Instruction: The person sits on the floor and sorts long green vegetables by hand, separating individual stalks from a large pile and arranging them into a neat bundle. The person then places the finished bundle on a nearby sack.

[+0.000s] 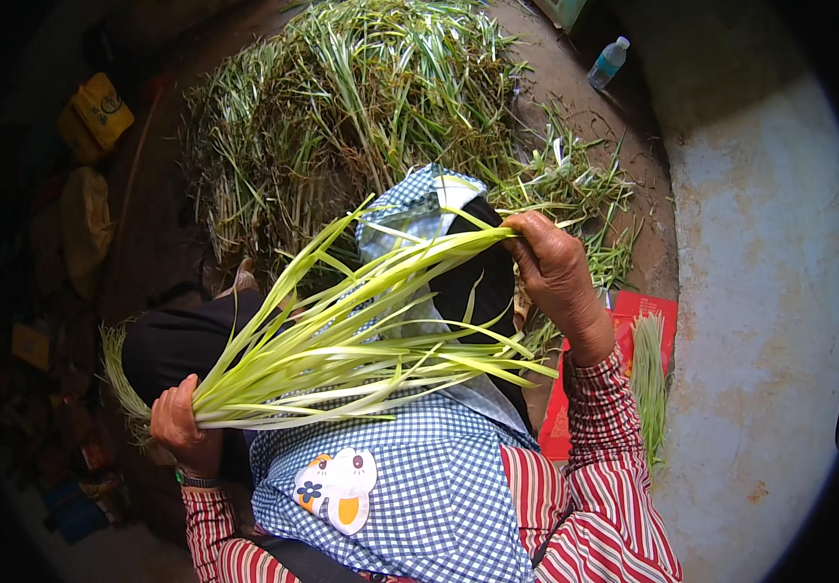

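Note:
A bunch of long yellow-green leafy stalks [332, 350], perhaps yellowed garlic chives, stretches across my lap above a blue checked apron [419, 481]. My left hand [185, 426] is closed around its pale lower part, with thin stalk ends sticking out behind the fist at the left. Up at the right, my right hand [554, 266] pinches the tips of some of the leaves between thumb and fingers. Other leaf tips fan out loose below that hand.
A large heap of green leafy stalks [361, 109] lies on the floor ahead, with loose trimmings at its right. More thin stalks [649, 379] rest on a red sheet [554, 423] at the right. A plastic bottle [609, 63] and a yellow container [99, 113] stand farther off.

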`<state>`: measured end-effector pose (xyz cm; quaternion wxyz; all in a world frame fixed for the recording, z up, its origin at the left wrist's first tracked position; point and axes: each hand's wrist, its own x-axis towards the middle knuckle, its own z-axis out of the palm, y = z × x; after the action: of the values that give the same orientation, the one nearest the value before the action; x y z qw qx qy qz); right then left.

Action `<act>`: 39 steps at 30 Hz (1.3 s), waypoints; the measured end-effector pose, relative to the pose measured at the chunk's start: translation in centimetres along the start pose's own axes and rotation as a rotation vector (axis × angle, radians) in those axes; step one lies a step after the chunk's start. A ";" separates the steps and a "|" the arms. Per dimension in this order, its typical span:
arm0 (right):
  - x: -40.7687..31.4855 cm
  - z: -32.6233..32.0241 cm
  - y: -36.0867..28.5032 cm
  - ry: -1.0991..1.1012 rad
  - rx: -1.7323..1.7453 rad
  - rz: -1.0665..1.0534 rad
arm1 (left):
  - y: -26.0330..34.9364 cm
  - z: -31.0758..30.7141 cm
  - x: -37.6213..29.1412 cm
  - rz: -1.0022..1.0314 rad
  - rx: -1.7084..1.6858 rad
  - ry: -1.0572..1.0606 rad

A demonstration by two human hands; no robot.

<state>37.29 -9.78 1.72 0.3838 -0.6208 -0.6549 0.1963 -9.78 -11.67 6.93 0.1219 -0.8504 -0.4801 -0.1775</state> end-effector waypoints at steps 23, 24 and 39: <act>-1.6 1.9 2.3 0.120 -0.080 0.031 | -0.1 0.0 -0.1 -0.005 -0.008 0.007; -1.6 2.0 2.2 0.122 -0.108 0.028 | -0.1 0.0 -0.1 -0.004 -0.007 0.004; -1.8 2.2 2.4 0.096 -0.123 -0.005 | -0.2 -0.1 -0.2 -0.017 -0.032 0.001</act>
<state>37.07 -10.72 -1.88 0.3763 -0.6502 -0.6482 0.1245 -10.05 -11.81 6.94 0.1070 -0.8480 -0.4843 -0.1867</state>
